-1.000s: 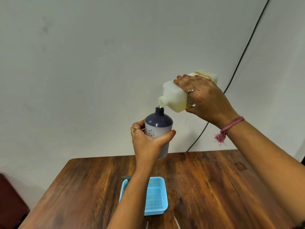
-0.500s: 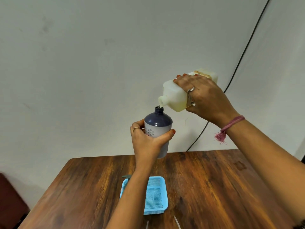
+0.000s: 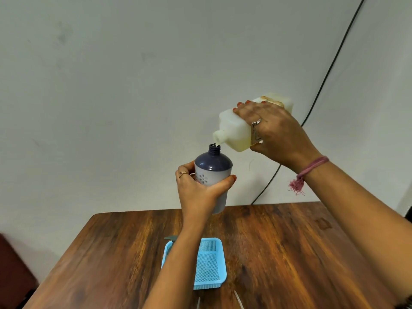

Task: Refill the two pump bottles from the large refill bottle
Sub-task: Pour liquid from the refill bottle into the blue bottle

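Observation:
My left hand (image 3: 198,192) grips a pump bottle (image 3: 213,168) with a dark blue dome and a pale body, held upright in the air above the table, its pump off and neck open. My right hand (image 3: 276,132) holds the large white refill bottle (image 3: 236,132), tipped with its spout down-left just above the open neck. A thin white trickle joins spout and neck. The second pump bottle is not in view.
A wooden table (image 3: 289,253) lies below. A light blue mesh basket (image 3: 210,264) sits on it, partly hidden by my left forearm, with a dark pump part (image 3: 170,238) at its far left corner. A black cable (image 3: 323,85) runs down the wall.
Both bottles have stayed almost still, with the refill bottle kept tipped over the open neck. Nothing was let go or taken up.

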